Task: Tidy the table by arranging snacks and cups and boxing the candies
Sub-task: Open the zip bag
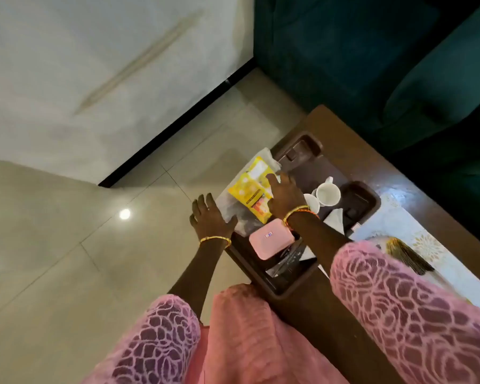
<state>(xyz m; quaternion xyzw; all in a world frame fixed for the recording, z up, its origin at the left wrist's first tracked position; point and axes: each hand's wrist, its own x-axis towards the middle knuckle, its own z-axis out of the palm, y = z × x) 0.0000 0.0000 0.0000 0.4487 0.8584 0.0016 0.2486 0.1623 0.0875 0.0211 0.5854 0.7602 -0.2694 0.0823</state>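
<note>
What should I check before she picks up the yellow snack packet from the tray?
1. Right hand on the yellow snack packet: ok, fingers spread on its right edge, not yet closed.
2. Left hand free: ok, open and flat on the clear plastic bag under the packet.
3. White cups clear of the lift path: cannot tell, they stand close beside the right hand.
4. Pink box out of the way: ok, it lies nearer the person, below the right wrist.
5. Pink box open for candies: not ok, the lid looks closed.
6. Tray steady on the table: ok.
</note>
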